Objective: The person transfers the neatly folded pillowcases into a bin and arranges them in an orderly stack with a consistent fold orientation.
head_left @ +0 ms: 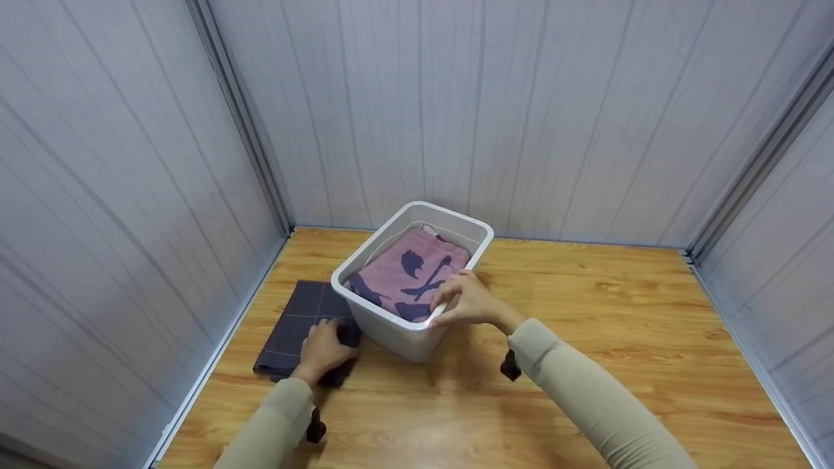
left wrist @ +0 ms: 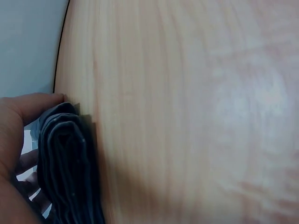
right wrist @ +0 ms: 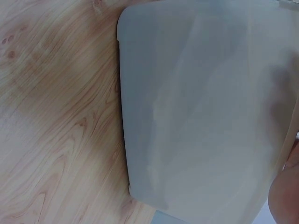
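Note:
A white plastic bin point(head_left: 389, 335) stands on the wooden floor, turned at an angle. Inside it lies a folded pink cloth point(head_left: 427, 260) with dark blue shapes. My right hand point(head_left: 470, 301) pinches the bin's near right rim between thumb and fingers; the right wrist view shows the bin's outer wall point(right wrist: 201, 107) close up. Left of the bin, a folded dark cloth point(head_left: 300, 319) with thin pale lines lies flat. My left hand point(head_left: 324, 348) grips its near right part; several layers of the folded edge point(left wrist: 70, 158) show in the left wrist view.
Pale panel walls point(head_left: 449, 117) close off the back, left and right sides. Wooden floor point(head_left: 619, 312) stretches to the right of the bin and in front of it. The dark cloth lies close to the left wall point(head_left: 130, 195).

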Available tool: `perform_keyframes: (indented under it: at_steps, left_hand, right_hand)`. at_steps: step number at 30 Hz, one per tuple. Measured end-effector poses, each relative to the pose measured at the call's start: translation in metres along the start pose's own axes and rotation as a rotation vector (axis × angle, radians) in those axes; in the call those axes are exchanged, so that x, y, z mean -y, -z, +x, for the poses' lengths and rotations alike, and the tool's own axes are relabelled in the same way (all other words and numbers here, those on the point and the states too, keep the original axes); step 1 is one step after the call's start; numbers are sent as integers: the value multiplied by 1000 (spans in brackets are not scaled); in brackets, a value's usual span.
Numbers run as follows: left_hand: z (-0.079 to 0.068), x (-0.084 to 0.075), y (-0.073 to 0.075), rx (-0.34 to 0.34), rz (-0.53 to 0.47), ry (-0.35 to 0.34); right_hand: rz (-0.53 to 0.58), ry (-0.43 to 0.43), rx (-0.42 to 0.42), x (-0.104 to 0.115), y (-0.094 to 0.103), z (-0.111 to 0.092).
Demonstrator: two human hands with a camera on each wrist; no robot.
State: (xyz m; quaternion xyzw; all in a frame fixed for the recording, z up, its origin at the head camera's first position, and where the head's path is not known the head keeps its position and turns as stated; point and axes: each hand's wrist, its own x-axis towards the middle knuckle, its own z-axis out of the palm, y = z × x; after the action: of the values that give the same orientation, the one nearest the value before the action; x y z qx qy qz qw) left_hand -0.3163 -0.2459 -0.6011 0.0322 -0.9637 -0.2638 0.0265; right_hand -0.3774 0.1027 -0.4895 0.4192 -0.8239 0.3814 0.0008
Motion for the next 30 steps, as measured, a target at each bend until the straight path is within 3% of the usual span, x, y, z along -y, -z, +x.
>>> perform_keyframes:
  at_steps: [9, 19, 23, 30]
  left_hand:
    - [0, 3, 13, 67, -87, 24]
    - [4, 3, 31, 76, -7, 27]
    - [4, 8, 37, 91, -20, 8]
    - [-4, 16, 66, 181, -28, -53]
  right_hand:
    - [13, -24, 12, 3, 1, -1]
    - [34, -17, 22, 2, 2, 0]
    - [23, -1, 18, 4, 2, -1]
    - [-9, 19, 6, 3, 2, -1]
